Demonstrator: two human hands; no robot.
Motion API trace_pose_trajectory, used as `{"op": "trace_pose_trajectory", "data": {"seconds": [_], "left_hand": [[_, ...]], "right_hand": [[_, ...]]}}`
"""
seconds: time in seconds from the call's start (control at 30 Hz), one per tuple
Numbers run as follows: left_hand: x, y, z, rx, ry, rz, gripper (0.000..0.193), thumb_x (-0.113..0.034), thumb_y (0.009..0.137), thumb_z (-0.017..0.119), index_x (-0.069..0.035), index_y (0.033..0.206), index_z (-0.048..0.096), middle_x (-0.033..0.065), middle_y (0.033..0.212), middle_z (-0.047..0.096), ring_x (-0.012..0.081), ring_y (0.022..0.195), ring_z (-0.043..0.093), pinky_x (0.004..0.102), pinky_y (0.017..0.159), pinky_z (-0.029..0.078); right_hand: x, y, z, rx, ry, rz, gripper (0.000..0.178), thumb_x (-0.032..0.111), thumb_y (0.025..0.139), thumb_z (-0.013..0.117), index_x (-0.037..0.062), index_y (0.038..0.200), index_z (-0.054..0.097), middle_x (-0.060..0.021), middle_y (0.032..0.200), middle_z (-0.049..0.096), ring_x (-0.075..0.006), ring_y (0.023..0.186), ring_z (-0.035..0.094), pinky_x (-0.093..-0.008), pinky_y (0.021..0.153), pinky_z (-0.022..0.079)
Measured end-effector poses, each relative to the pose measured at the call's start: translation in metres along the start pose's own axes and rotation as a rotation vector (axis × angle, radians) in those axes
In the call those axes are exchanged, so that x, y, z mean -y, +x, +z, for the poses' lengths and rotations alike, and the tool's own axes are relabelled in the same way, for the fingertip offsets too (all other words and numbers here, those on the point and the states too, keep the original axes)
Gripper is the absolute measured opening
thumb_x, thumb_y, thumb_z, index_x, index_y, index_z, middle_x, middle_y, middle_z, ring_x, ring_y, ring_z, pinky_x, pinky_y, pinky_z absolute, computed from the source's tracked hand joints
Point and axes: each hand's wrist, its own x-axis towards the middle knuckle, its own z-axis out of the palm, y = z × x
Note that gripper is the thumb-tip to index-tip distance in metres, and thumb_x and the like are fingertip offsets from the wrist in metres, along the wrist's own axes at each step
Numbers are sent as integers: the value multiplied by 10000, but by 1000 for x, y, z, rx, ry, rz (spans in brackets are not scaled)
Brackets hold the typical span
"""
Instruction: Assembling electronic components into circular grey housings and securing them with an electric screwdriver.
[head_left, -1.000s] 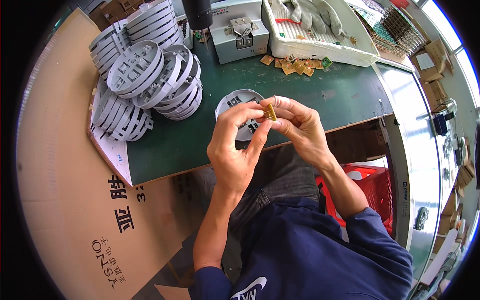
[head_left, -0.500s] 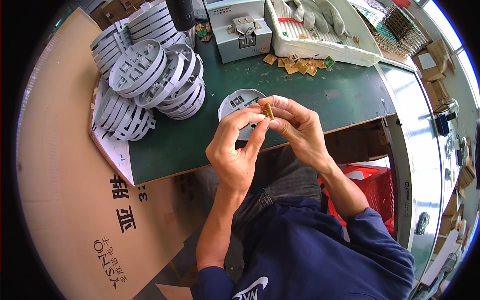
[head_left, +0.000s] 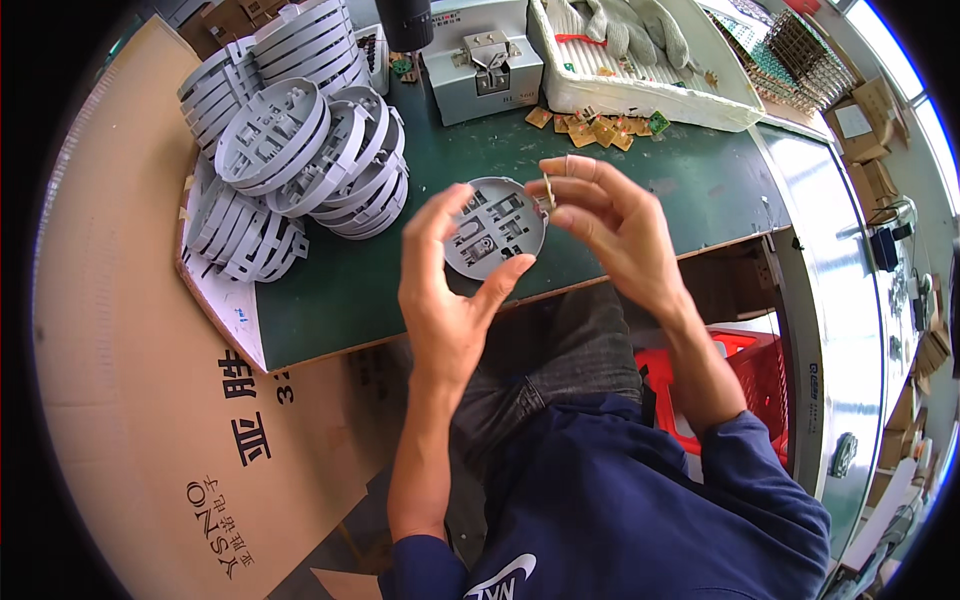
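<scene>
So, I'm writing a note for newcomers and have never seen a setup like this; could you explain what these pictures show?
There's no robot: these are a person's bare hands, seen from above through one wide fisheye camera worn on the head, which bends straight edges.

The right hand pinches a small yellowish board. The left hand is spread around a grey round part; whether it touches is unclear.

On the green bench are stacked grey rings, loose little boards, a grey metal box and a white tray holding gloves.
</scene>
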Motion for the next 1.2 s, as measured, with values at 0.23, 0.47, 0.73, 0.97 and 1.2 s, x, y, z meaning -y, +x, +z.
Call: {"op": "trace_pose_trajectory", "data": {"seconds": [0.23, 0.47, 0.73, 0.97, 1.2], "left_hand": [[6, 0, 0, 195, 488, -6, 1170, -611, 695, 873, 93, 1491, 382, 277, 1494, 421, 450, 1359, 432, 547, 1125, 389], [17, 0, 4, 158, 350, -44, 1059, -445, 715, 922, 92, 1471, 410, 272, 1467, 500, 434, 1335, 490, 503, 1099, 451], [16, 0, 3, 173, 361, -36, 989, -429, 717, 924, 103, 1424, 482, 272, 1478, 497, 432, 1336, 499, 497, 1093, 463], [16, -1, 4, 192, 391, -43, 971, -459, 735, 904, 132, 1397, 509, 259, 1490, 476, 422, 1319, 495, 500, 1085, 462], [17, -1, 4, 226, 461, -12, 976, -557, 777, 836, 144, 1382, 527, 238, 1492, 469, 398, 1317, 484, 488, 1097, 447]], "right_hand": [[-7, 54, -5, 163, -734, -363, 310, 116, 921, 724, 15, 1213, 701, -145, 1189, 730, -330, 1125, 677, -390, 985, 536], [-25, 75, 17, 312, -829, -448, 305, 97, 897, 716, 0, 1185, 702, -157, 1134, 728, -368, 1075, 666, -448, 934, 550], [-25, 74, 17, 355, -878, -475, 357, 50, 867, 727, -6, 1217, 683, -181, 1138, 716, -380, 1065, 668, -444, 925, 560], [-32, 61, 12, 221, -796, -475, 327, 58, 914, 706, 18, 1238, 676, -175, 1131, 731, -375, 1009, 702, -429, 894, 585], [-34, 57, 4, 325, -954, -588, 337, 57, 913, 684, 23, 1248, 674, -185, 1277, 681, -377, 1129, 664, -431, 978, 555]]}}
